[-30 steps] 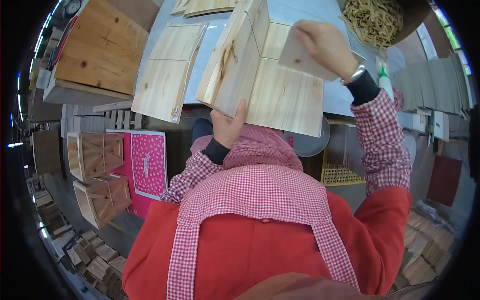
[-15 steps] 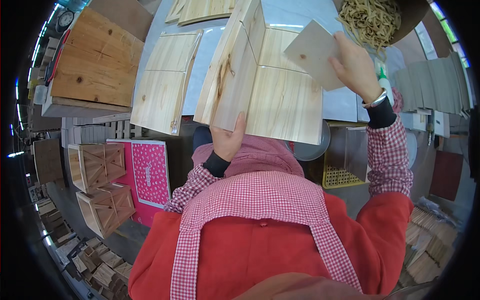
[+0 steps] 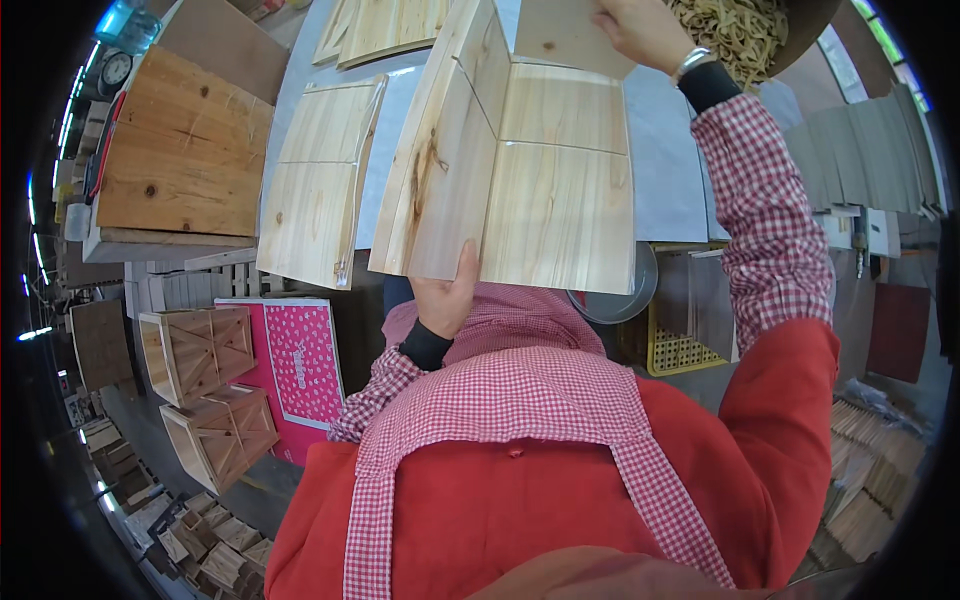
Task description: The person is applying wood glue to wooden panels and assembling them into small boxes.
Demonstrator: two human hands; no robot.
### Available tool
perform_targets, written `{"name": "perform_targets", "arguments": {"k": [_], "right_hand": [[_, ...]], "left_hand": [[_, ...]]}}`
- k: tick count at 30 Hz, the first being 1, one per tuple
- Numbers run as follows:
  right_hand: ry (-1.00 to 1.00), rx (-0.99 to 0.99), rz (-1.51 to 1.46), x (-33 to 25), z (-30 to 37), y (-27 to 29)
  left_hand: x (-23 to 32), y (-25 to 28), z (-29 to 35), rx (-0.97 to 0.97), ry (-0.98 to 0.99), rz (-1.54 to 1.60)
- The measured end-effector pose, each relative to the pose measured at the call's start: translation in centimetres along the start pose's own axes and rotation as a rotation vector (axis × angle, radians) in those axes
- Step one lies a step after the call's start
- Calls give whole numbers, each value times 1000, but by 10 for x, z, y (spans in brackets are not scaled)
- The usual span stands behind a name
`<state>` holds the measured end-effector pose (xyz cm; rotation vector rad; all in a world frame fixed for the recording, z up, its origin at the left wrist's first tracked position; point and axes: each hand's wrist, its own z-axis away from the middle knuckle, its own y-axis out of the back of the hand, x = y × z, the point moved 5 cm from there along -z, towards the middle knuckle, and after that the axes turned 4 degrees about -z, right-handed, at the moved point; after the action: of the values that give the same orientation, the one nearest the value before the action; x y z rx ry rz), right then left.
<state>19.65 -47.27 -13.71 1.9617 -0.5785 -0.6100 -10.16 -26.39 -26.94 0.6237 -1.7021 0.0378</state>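
Note:
My left hand (image 3: 447, 297) grips the near edge of a pale wooden panel (image 3: 452, 190) that stands on edge, the thumb on its inner face. Against it lies a flat wooden panel (image 3: 562, 215), so the two form a corner. A thin groove crosses both near their far part. Beyond the groove, at the far end of the flat panel, my right hand (image 3: 640, 32) holds a thin, plain greyish-brown board (image 3: 565, 38). The fingers partly run behind the board. Whether its lower edge sits in the panels cannot be made out.
Another grooved panel (image 3: 318, 190) lies on the left of the table, with more panels (image 3: 395, 30) behind. A brown wooden box (image 3: 185, 150) stands far left. At the far right are a bowl of curled strips (image 3: 735, 40) and stacked grey boards (image 3: 860, 150). Wooden crates (image 3: 200, 350) sit low left.
My right hand has carried the thin board away from me and to the left, to the far end of the flat panel. The left hand keeps its grip on the upright panel.

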Motion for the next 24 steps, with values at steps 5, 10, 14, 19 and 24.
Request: {"name": "perform_targets", "arguments": {"k": [5, 10, 14, 19, 24], "right_hand": [[107, -2, -36, 8, -7, -17], [100, -36, -69, 2, -14, -18], [123, -65, -44, 14, -22, -31], [-39, -161, 94, 11, -31, -35], [255, 224, -211, 17, -26, -32]], "left_hand": [[2, 1, 2, -11, 68, 20], [2, 4, 2, 18, 32, -13], [9, 3, 1, -1, 32, -49], [6, 3, 2, -32, 44, -61], [-2, 3, 4, -85, 46, -92]]}}
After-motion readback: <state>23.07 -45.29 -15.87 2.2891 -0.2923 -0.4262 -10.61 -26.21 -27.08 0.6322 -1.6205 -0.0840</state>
